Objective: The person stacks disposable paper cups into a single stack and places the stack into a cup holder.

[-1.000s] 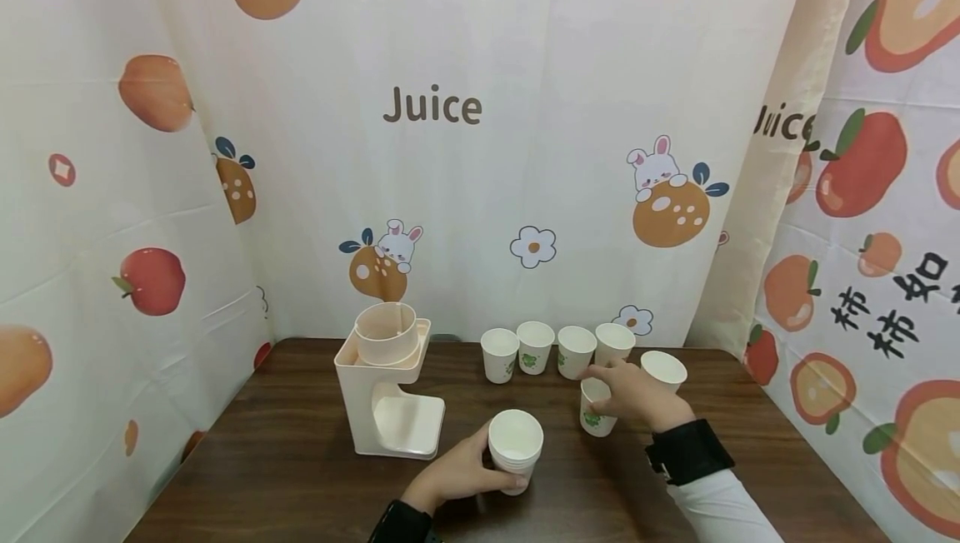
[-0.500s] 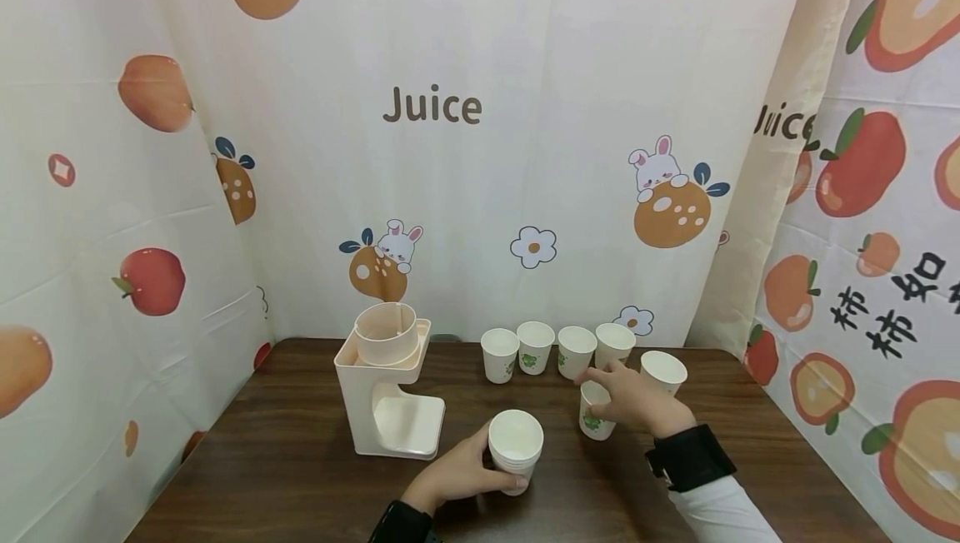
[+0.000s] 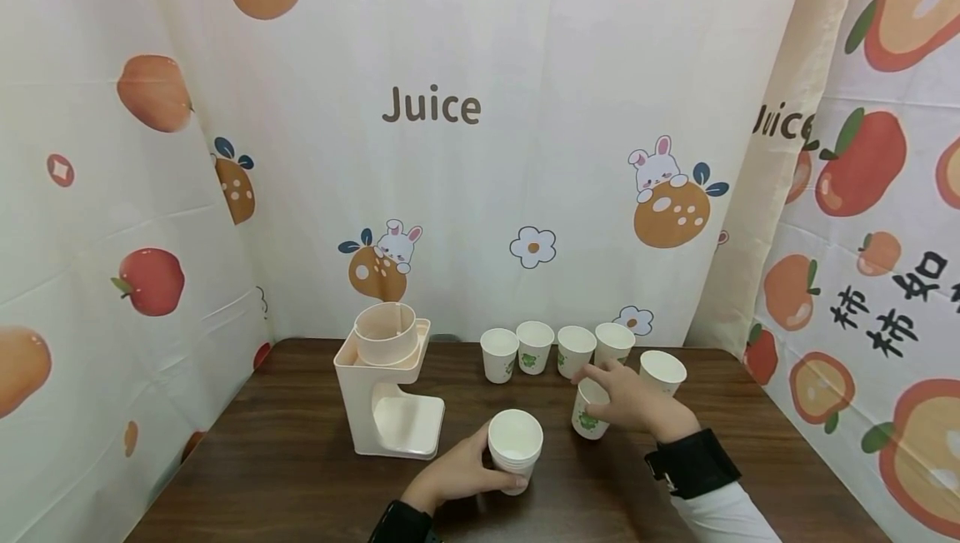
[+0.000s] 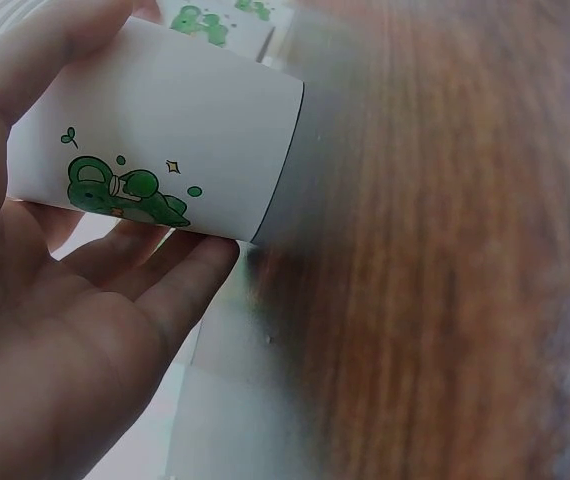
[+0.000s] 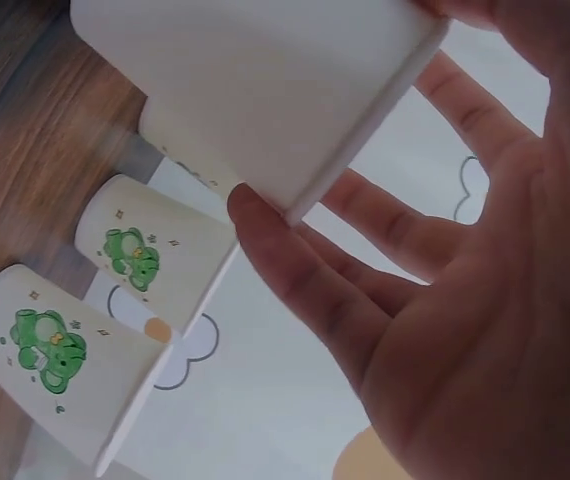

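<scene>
My left hand grips a short stack of white paper cups near the front middle of the table; several rims show just under the top one. In the left wrist view, the stack's outer paper cup bears a green cartoon print, with thumb and fingers around its sides. Further right and back, my right hand holds a single paper cup near its rim, mouth up. The right wrist view has that cup's plain white side between thumb and fingers.
Several more paper cups stand in a row at the table's back, one more paper cup just behind my right hand. A cream-white machine with a round top container stands left on the dark wood table. Fruit-printed curtains enclose the table.
My right hand has shifted slightly left with its paper cup. The left hand and its stack have stayed in place.
</scene>
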`<action>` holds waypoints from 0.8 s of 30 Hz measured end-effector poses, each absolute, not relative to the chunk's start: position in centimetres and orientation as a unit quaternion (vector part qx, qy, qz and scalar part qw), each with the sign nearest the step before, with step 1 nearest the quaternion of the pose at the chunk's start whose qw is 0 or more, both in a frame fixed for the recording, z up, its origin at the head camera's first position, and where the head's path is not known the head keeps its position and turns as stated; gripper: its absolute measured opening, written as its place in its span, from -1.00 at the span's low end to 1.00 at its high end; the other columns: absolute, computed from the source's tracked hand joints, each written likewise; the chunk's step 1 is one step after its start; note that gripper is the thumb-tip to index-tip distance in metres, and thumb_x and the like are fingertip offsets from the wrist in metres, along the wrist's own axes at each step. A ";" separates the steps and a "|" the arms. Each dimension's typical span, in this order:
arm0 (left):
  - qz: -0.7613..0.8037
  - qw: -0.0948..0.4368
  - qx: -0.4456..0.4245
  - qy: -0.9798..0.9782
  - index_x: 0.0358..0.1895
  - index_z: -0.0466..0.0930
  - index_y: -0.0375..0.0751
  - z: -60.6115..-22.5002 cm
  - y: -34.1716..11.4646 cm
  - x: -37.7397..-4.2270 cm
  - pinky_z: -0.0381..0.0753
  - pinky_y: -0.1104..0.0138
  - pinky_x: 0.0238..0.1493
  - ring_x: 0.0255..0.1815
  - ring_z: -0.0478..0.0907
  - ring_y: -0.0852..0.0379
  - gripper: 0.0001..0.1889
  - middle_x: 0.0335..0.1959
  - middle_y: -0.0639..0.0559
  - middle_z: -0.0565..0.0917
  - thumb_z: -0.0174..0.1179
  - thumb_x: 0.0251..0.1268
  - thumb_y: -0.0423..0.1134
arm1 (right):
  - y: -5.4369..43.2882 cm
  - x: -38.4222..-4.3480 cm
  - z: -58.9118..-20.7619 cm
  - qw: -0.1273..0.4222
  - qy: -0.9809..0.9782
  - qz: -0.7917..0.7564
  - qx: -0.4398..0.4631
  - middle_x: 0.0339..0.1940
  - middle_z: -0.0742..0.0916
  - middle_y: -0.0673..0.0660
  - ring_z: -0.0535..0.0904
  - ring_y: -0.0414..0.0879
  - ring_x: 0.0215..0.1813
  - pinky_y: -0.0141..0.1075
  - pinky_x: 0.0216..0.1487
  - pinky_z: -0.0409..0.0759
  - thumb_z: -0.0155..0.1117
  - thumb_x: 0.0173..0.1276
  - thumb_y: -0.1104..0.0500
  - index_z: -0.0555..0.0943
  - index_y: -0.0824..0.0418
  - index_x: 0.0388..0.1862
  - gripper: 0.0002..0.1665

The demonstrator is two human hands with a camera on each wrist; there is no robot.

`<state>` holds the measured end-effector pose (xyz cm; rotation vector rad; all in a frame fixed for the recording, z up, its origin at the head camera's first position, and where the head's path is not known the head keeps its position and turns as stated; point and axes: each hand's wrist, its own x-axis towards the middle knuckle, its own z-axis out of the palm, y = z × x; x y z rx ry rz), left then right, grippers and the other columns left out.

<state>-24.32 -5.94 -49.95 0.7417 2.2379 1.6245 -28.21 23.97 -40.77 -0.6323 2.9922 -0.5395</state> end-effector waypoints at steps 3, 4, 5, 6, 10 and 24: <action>0.562 0.139 0.257 0.774 0.49 0.22 0.08 -50.0 -5.9 -24.3 0.32 0.00 0.25 0.22 0.46 0.10 -0.10 0.16 0.20 0.55 0.52 0.08 -0.18 | 23.9 -28.1 -40.5 0.003 0.959 -0.176 -0.221 -0.03 0.52 0.23 0.52 0.07 -0.16 -0.05 -0.24 0.58 0.41 0.25 0.14 0.57 -0.07 0.03 -0.63; 0.562 0.139 0.258 0.774 0.49 0.22 0.08 -50.0 -6.0 -24.4 0.32 0.00 0.25 0.22 0.46 0.10 -0.10 0.16 0.20 0.55 0.52 0.09 -0.18 | 23.9 -28.0 -40.4 -0.003 0.958 -0.174 -0.226 -0.01 0.53 0.24 0.53 0.08 -0.14 -0.04 -0.23 0.58 0.40 0.27 0.14 0.58 -0.06 0.03 -0.64; 0.562 0.139 0.258 0.774 0.49 0.22 0.08 -50.0 -6.0 -24.4 0.33 0.01 0.25 0.22 0.46 0.10 -0.11 0.16 0.20 0.55 0.52 0.09 -0.17 | 23.8 -27.9 -40.3 -0.011 0.957 -0.173 -0.232 0.00 0.53 0.24 0.54 0.08 -0.12 -0.04 -0.21 0.59 0.40 0.28 0.13 0.58 -0.07 0.04 -0.64; 0.561 0.140 0.258 0.774 0.49 0.22 0.08 -50.1 -6.0 -24.4 0.33 0.01 0.25 0.22 0.47 0.10 -0.11 0.16 0.21 0.55 0.52 0.09 -0.16 | 23.7 -27.8 -40.1 -0.023 0.955 -0.171 -0.242 0.01 0.53 0.25 0.54 0.09 -0.11 -0.03 -0.20 0.59 0.40 0.29 0.12 0.59 -0.06 0.05 -0.65; 0.562 0.141 0.256 0.774 0.49 0.22 0.09 -50.0 -6.0 -24.4 0.33 0.01 0.24 0.22 0.47 0.10 -0.11 0.16 0.21 0.56 0.52 0.09 -0.13 | 23.4 -27.4 -39.3 -0.075 0.942 -0.161 -0.285 0.02 0.56 0.23 0.55 0.09 -0.07 0.00 -0.14 0.59 0.41 0.32 0.10 0.62 -0.04 0.08 -0.65; 0.568 0.153 0.259 0.766 0.51 0.19 0.05 -50.1 -6.0 -24.6 0.34 -0.01 0.24 0.23 0.47 0.08 -0.11 0.18 0.18 0.55 0.51 0.12 -0.15 | 22.0 -25.1 -36.8 -0.155 0.920 -0.159 -0.324 0.13 0.59 0.26 0.55 0.21 0.10 0.06 -0.04 0.56 0.41 0.34 0.10 0.64 -0.11 0.19 -0.57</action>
